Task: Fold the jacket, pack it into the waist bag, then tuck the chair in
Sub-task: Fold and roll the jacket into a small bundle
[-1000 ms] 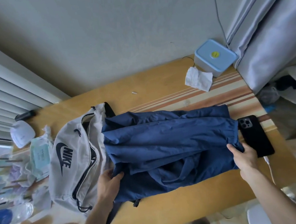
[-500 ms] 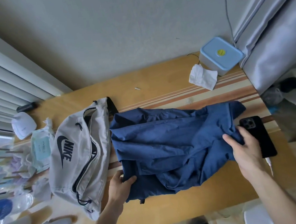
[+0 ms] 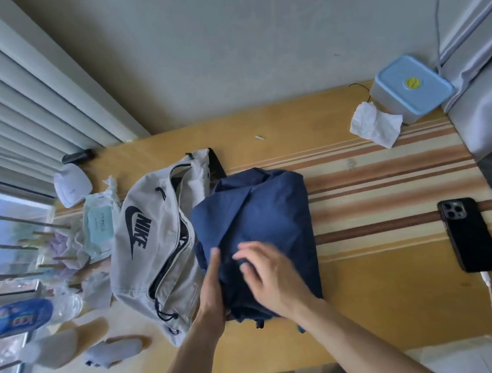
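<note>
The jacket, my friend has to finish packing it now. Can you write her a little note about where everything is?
Left hand: open, edge pressed against the left side of the folded blue jacket.
Right hand: open, flat on top of the jacket, blurred.
The jacket lies on the wooden table, touching the grey waist bag on its left. The bag's zip looks open.
Done: jacket folded into a compact bundle.
Left: maybe one more fold, push it into the bag, zip up, tuck the chair in. The chair is not in view.
</note>
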Action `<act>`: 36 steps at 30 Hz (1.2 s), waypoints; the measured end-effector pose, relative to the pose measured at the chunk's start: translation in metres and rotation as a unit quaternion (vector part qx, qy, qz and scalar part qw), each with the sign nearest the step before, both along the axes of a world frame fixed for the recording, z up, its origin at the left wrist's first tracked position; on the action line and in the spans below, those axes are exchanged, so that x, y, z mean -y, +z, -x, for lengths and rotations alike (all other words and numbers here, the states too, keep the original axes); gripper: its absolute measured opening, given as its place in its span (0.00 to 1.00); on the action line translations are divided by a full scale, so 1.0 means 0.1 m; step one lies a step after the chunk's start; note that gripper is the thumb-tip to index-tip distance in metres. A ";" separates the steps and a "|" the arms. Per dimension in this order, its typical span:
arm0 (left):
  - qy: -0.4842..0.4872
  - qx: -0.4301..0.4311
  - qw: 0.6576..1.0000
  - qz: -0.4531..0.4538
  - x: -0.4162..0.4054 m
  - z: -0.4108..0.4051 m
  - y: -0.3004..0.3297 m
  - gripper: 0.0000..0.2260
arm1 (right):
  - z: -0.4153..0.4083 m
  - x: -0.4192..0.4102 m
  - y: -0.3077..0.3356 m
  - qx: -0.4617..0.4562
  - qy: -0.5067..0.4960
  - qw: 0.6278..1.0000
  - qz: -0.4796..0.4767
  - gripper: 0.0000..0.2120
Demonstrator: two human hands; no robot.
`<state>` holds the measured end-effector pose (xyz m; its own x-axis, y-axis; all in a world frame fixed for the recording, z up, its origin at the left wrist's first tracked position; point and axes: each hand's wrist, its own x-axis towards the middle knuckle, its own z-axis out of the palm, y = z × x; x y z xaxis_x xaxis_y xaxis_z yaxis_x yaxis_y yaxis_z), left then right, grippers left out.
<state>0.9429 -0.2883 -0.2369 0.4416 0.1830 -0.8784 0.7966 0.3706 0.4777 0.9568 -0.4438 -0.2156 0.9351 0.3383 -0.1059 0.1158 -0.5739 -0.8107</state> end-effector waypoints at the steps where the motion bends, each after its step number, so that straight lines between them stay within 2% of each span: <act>1: -0.030 -0.009 0.999 -0.033 0.01 -0.01 0.00 0.31 | -0.03 0.06 -0.08 0.078 -0.036 0.996 0.040 0.15; 2: -0.062 -0.012 0.995 -0.071 0.02 -0.01 -0.01 0.28 | -0.10 0.13 -0.17 0.125 -0.050 0.986 0.094 0.17; 3: -0.092 -0.011 0.990 -0.102 0.03 -0.01 -0.01 0.24 | -0.20 0.20 -0.28 0.132 -0.036 0.978 0.155 0.21; 5: -0.136 -0.012 0.980 -0.144 0.06 0.00 -0.03 0.17 | -0.42 0.32 -0.50 0.074 0.037 0.962 0.261 0.29; 7: -0.144 -0.023 0.976 -0.164 0.06 -0.01 -0.06 0.17 | -0.61 0.40 -0.70 -0.011 0.116 0.938 0.327 0.36; 8: -0.145 -0.025 0.975 -0.168 0.06 -0.02 -0.06 0.17 | -0.66 0.43 -0.75 -0.025 0.128 0.934 0.334 0.37; 9: -0.148 -0.023 0.974 -0.170 0.06 -0.04 -0.06 0.17 | -0.72 0.48 -0.75 -0.035 0.104 0.942 0.316 0.37; 10: -0.152 -0.015 0.973 -0.175 0.06 -0.05 -0.06 0.15 | -0.75 0.52 -0.70 -0.021 0.041 0.959 0.281 0.34; 11: -0.152 -0.012 0.973 -0.174 0.08 -0.05 -0.05 0.13 | -0.74 0.57 -0.65 0.007 -0.059 0.969 0.241 0.31; 12: -0.147 -0.011 0.974 -0.169 0.09 -0.05 -0.03 0.12 | -0.69 0.65 -0.57 0.019 -0.175 0.963 0.204 0.29; 13: -0.142 -0.014 0.976 -0.162 0.10 -0.05 -0.02 0.12 | -0.62 0.76 -0.49 -0.023 -0.278 0.947 0.160 0.30; 15: -0.132 -0.030 0.981 -0.142 0.11 -0.05 0.01 0.14 | -0.43 0.96 -0.37 -0.220 -0.395 0.890 0.066 0.36; 17: -0.134 -0.038 0.982 -0.129 0.12 -0.04 0.02 0.15 | -0.21 1.01 -0.31 -0.385 -0.359 0.850 0.005 0.40; 18: -0.138 -0.032 0.982 -0.126 0.15 -0.04 0.03 0.16 | -0.11 1.01 -0.29 -0.420 -0.324 0.848 -0.021 0.36; 21: -0.164 0.008 0.978 -0.129 0.30 -0.06 0.05 0.16 | 0.04 1.11 -0.31 -0.384 -0.314 0.866 -0.064 0.13; 22: -0.178 0.020 0.975 -0.130 0.37 -0.07 0.05 0.16 | 0.07 1.19 -0.30 -0.370 -0.343 0.859 -0.086 0.08; 24: -0.218 0.044 0.967 -0.126 0.58 -0.11 0.05 0.15 | 0.14 1.44 -0.26 -0.342 -0.403 0.840 -0.128 0.06; 28: -0.254 0.040 0.962 -0.098 1.03 -0.04 -0.05 0.13 | 0.40 1.90 -0.23 -0.335 -0.464 0.804 -0.162 0.09; 31: -0.265 -0.035 0.961 -0.076 1.19 0.15 -0.12 0.17 | 0.70 2.03 -0.27 -0.407 -0.462 0.769 -0.174 0.21; 34: -0.255 -0.107 0.959 -0.057 1.18 0.30 -0.07 0.19 | 0.92 2.09 -0.28 -0.412 -0.452 0.775 -0.159 0.36; 36: -0.235 -0.131 0.962 -0.040 1.14 0.31 -0.04 0.19 | 0.97 2.16 -0.20 -0.384 -0.442 0.791 -0.180 0.34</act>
